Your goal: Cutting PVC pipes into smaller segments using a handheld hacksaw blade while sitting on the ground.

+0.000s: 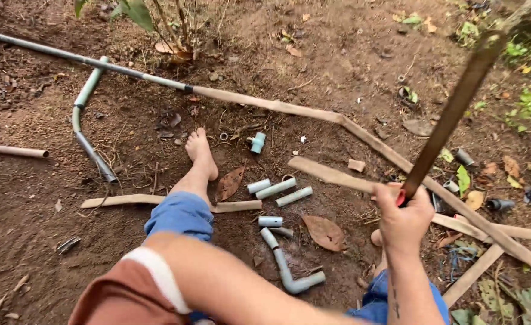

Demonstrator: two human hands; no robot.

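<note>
My right hand (405, 221) is shut around the grip of a long dark blade-like tool (452, 114), raised and slanting up to the right, with a red bit showing at the fist. My left arm crosses the bottom of the view and its hand is hidden below the frame. I sit on bare soil with my bare left foot (200, 153) stretched forward. Between my legs lie short grey-blue pipe pieces (275, 188) and a pipe with an elbow joint (286, 271).
A long grey pipe (85, 60) runs across the top left, joined to a long bamboo strip (265, 105). A bent pipe (85, 120), a small tee fitting (257, 142), more bamboo slats (337, 176), dry leaves and plants at the edges lie around.
</note>
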